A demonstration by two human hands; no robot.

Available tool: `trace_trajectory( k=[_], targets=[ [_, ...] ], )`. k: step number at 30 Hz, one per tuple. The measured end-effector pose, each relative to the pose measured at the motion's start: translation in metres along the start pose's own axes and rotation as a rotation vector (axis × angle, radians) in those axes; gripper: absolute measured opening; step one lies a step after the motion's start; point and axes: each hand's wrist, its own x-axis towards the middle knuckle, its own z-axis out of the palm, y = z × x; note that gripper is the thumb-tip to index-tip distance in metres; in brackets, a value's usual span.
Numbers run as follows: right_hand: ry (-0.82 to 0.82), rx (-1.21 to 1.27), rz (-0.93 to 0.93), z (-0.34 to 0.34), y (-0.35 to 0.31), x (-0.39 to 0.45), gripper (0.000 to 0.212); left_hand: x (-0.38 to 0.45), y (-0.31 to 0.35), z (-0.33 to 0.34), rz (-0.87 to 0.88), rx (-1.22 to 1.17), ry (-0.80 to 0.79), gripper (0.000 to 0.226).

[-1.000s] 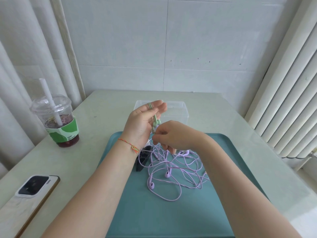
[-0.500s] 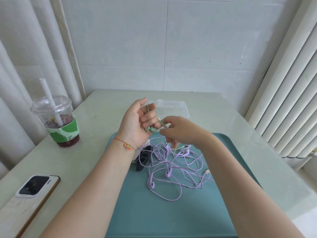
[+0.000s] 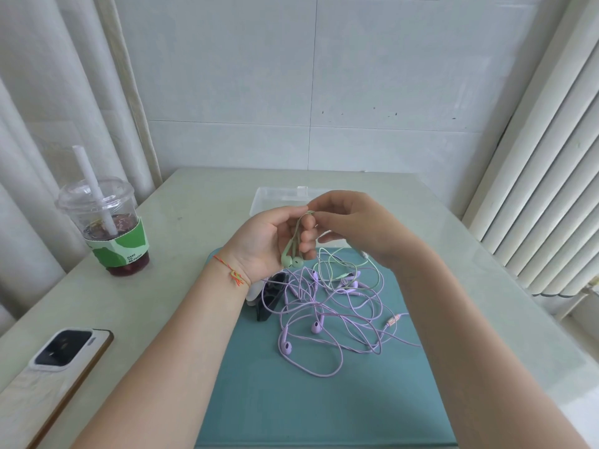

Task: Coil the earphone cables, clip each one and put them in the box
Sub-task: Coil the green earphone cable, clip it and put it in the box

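Note:
My left hand [image 3: 270, 243] is raised palm up above the teal tray [image 3: 324, 403] and its fingers curl round the green earphones [image 3: 291, 260], whose two buds hang at the heel of the palm. My right hand [image 3: 353, 226] pinches the green cable at the top of the left fingers. The rest of the green cable [image 3: 340, 270] trails down onto the tray. A tangle of purple earphones [image 3: 324, 319] lies on the tray. Dark clips [image 3: 270, 294] lie beside my left wrist. The clear plastic box [image 3: 278, 197] stands behind my hands.
An iced drink cup [image 3: 107, 228] with a straw stands at the left of the table. A phone [image 3: 61, 361] lies face down near the front left edge. Curtains hang left, blinds right, a tiled wall behind.
My right hand rose from below the left palm to the left fingertips, drawing the green cable up. The left hand tilted and the green buds now hang at its palm.

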Motion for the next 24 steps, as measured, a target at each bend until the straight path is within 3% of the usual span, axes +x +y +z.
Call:
trace_trajectory(
  k=[6,13,16,19,24],
  targets=[
    [0.032,-0.031,-0.021,-0.004,0.001,0.001,0.005,0.0,-0.001,-0.006,0.015,0.068,0.023,0.033],
    [0.051,-0.366,-0.118,-0.004,-0.008,-0.002,0.011,0.0,-0.004,-0.004,-0.037,0.197,-0.023,0.044],
    [0.053,-0.442,-0.143,-0.005,-0.01,-0.004,0.01,-0.003,-0.003,0.0,-0.09,0.18,-0.044,0.036],
    [0.056,-0.362,-0.151,-0.006,-0.01,-0.004,0.008,-0.004,0.0,0.002,-0.091,0.13,-0.069,0.03],
    [0.048,-0.226,-0.048,-0.009,-0.007,-0.002,0.014,-0.001,0.005,-0.003,0.045,-0.031,0.024,0.041]
  ],
)
